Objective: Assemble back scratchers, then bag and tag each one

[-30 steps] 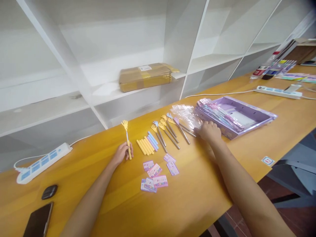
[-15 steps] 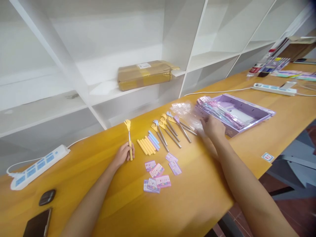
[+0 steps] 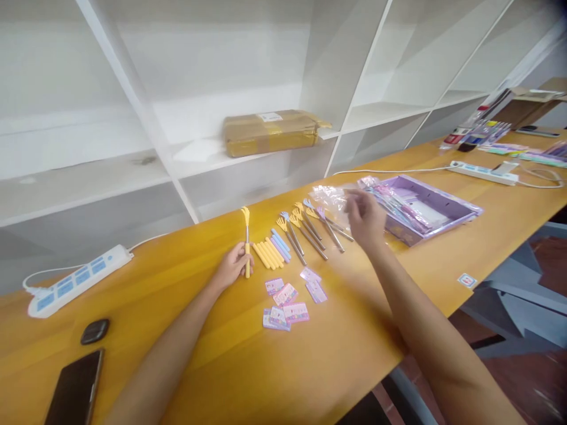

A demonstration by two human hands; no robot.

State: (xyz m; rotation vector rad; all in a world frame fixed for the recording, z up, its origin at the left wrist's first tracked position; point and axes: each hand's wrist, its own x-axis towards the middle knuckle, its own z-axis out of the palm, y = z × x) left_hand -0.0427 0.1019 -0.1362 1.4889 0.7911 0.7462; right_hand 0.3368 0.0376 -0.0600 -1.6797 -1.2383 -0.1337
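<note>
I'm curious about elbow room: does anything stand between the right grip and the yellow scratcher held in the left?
Only low things: the loose scratchers and coloured tubes lie on the table between the right grip and the held yellow scratcher. Nothing visible stands upright there.

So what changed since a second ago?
The right hand moved left and up toward the clear plastic bags; blur hides whether it holds one. The left hand, still gripping the yellow back scratcher, came nearer the yellow tubes. The printed cards stayed put.
</note>
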